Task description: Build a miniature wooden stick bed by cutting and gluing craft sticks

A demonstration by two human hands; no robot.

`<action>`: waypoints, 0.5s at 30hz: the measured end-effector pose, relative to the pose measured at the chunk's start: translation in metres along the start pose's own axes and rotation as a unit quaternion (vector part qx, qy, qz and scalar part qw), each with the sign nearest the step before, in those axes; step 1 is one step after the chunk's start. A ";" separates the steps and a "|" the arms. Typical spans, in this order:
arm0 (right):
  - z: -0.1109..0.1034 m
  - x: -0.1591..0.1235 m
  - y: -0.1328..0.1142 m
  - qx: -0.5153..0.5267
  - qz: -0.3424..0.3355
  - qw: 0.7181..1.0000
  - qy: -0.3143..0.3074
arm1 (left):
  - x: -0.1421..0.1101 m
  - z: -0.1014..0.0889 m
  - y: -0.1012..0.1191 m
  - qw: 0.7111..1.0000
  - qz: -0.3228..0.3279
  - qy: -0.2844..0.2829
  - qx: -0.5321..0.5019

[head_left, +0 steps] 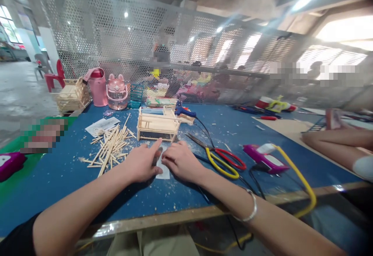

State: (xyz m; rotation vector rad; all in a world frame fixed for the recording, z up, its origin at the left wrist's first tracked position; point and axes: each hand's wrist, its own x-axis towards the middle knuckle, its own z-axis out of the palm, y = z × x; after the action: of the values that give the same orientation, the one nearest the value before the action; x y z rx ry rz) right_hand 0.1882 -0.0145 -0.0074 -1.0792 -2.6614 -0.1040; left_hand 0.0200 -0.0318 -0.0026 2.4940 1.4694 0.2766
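Observation:
A small white paper slip (163,171) lies on the blue table between my hands. My left hand (142,162) is at its left edge, index finger stretched forward and thumb apart, with nothing visible in the grasp. On the right side of the slip rests my right hand (182,160), its fingers loosely bent and slightly apart; their undersides are hidden. Just beyond the fingertips stands a small wooden stick frame (157,125), like a miniature bed or rack. Loose wooden sticks (112,147) are heaped left of my left hand. Scissors (223,156) with red and yellow handles lie right of my right hand.
A blue glue gun (185,111) rests behind the frame, its cord trailing rightward. A purple device (265,158) with a yellow cable sits at right. Pink bottles (117,92) stand at the back left before a perforated metal screen (116,34). A person's arm (335,143) reaches in at right.

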 end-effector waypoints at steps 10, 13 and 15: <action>0.006 -0.002 -0.008 0.003 0.062 0.998 0.018 | 0.000 0.002 0.000 0.999 -0.010 0.006 0.044; 0.006 -0.003 -0.012 0.003 0.061 0.998 0.014 | 0.000 0.002 0.000 0.999 -0.001 0.005 0.045; 0.006 -0.004 -0.013 0.008 0.049 0.999 0.010 | 0.000 0.002 0.000 0.999 0.007 0.001 0.043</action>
State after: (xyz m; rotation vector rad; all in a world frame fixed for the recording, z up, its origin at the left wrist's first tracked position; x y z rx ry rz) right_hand 0.1805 -0.0256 -0.0133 -1.1957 -2.5817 -0.0734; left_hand 0.0205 -0.0323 -0.0042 2.5730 1.4953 0.2235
